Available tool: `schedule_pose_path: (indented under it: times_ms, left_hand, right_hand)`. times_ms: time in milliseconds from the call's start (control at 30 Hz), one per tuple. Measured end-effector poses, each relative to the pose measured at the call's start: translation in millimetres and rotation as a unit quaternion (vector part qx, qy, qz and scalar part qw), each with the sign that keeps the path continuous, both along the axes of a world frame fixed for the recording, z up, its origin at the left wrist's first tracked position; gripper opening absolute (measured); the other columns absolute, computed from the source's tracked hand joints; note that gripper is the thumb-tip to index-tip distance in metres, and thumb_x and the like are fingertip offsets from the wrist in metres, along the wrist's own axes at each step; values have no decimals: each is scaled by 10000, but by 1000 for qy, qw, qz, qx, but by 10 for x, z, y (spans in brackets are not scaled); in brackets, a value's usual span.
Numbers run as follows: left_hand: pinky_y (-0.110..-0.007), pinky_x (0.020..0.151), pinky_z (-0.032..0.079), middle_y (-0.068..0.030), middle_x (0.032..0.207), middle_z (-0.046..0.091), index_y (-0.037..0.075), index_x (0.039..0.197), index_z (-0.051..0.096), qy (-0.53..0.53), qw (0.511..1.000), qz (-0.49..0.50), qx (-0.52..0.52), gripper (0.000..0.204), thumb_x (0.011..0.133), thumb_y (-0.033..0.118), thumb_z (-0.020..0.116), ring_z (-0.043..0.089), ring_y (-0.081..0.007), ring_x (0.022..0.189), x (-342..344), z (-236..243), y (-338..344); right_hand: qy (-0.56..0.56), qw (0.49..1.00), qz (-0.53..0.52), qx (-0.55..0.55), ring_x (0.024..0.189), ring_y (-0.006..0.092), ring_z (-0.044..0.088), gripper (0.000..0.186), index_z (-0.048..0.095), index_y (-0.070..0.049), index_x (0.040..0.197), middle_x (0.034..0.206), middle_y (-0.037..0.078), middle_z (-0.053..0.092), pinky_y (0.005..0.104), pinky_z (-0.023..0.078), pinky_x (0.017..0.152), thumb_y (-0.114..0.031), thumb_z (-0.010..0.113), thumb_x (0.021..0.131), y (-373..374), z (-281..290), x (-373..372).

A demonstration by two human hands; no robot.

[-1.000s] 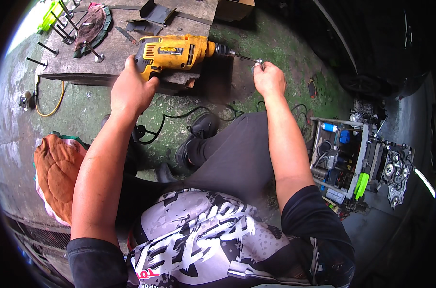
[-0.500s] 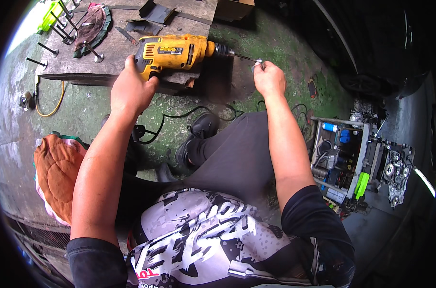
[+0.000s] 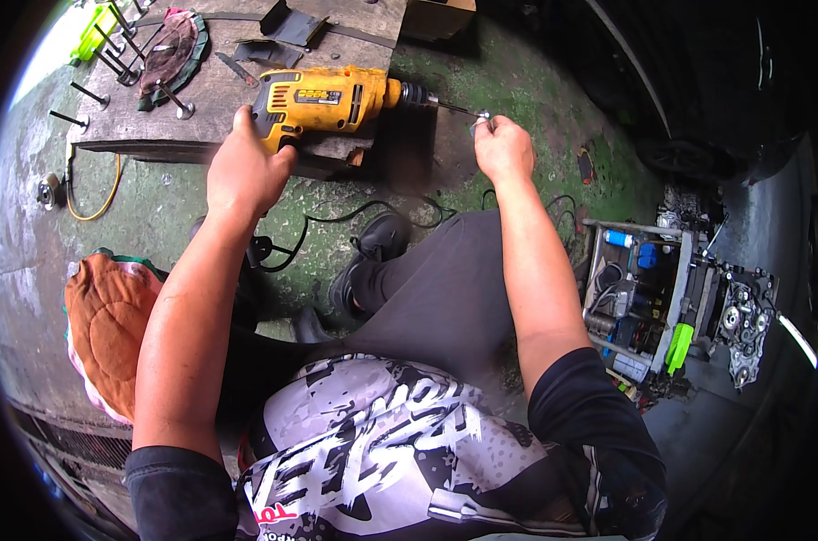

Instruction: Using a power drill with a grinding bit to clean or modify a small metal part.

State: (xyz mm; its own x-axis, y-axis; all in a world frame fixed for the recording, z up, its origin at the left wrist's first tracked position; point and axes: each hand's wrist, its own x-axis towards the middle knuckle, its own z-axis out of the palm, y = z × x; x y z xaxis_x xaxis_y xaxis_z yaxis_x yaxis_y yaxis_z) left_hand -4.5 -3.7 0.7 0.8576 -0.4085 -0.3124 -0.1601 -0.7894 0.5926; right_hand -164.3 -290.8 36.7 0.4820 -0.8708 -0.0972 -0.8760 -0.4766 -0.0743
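My left hand (image 3: 249,167) is wrapped round the handle of a yellow power drill (image 3: 323,101), held level over the front edge of a wooden bench. From its black chuck (image 3: 416,94) a thin metal stem points right, ending in a small shiny disc; it looks like an engine valve (image 3: 459,110). At that disc end, my right hand (image 3: 504,149) is closed in a pinch. A scrap of something greyish shows by the fingertips, too small to name. On the bench's left, several engine valves (image 3: 185,110) stand on their heads beside a dark red cloth (image 3: 170,56).
Dark folded sheets (image 3: 292,24) lie on the wooden bench (image 3: 156,135). A black cable (image 3: 337,216) crosses the green floor near my feet. An orange cloth (image 3: 111,302) is at left. A tool cart (image 3: 643,288) and a metal engine part (image 3: 742,329) stand at right, below a dark car.
Almost nothing differs. My right hand and the disc end have shifted very slightly left; the drill stays in my left hand.
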Motion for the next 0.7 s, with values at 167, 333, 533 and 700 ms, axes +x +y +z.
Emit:
schedule_pose_path:
  times_ms: [167,333,533,700]
  left_hand:
    - [-474,981,514,-318,1186,663,-30,1485,351,-3,1000,-1,0,808,827,285,698,650,-439,1123,-8,-26,-1]
    - [-490,920,530,-335,1072,682,-38,1450,395,-44,999,11,-28,791,788,274,693,670,-466,1040,-13,-117,11]
    - [-489,911,534,-336,1063,684,-37,1449,398,-41,998,12,-35,788,788,273,694,674,-464,1028,-14,-102,12]
    - [-475,973,518,-316,1171,669,-34,1483,351,-2,1000,0,-2,811,826,283,704,653,-438,1113,-4,7,-7]
  right_hand:
    - [6,1000,2,0,1022,401,686,346,718,-92,1055,1042,199,731,474,537,916,-391,573,958,-22,-20,-1]
    - [2,1000,3,1,1020,401,687,341,718,-94,1052,1039,197,732,475,538,912,-388,574,956,-13,-19,2]
    - [-2,1000,9,-8,1021,399,689,347,725,-99,1070,1043,194,734,471,539,915,-391,574,956,-33,-39,-9]
    - [2,1000,3,-4,1023,395,691,349,727,-103,1073,1045,191,735,464,540,919,-394,573,958,-25,-28,-3]
